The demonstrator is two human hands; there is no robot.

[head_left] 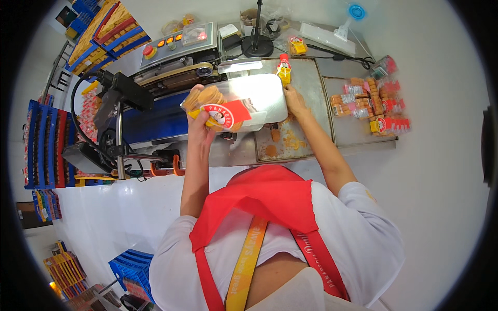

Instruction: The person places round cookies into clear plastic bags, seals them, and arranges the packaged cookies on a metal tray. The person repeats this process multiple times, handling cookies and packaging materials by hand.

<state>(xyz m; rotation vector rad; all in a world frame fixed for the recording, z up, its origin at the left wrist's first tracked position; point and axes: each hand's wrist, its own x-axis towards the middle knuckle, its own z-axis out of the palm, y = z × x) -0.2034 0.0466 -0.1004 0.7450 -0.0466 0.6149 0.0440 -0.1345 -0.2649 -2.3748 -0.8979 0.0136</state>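
My left hand [201, 129] is closed around the near side of a clear packet of round cookies [211, 97] with a red and yellow label, thumb across the front. The packet is raised and tilted in front of a shiny metal plate [267, 98] with rounded corners. Just past the plate's right end, my right hand [295, 101] reaches forward with its fingers bent together. They pinch the lower end of a narrow red and yellow packet [284, 70]; some fingertips are hidden.
On the left stands a machine with a blue belt [155, 118] and a control panel [179, 44]. Several cookie packets [365, 101] lie on the right of the metal table [363, 146]. Crumbs [293, 140] dot a tray. Stacked crates [44, 145] stand far left.
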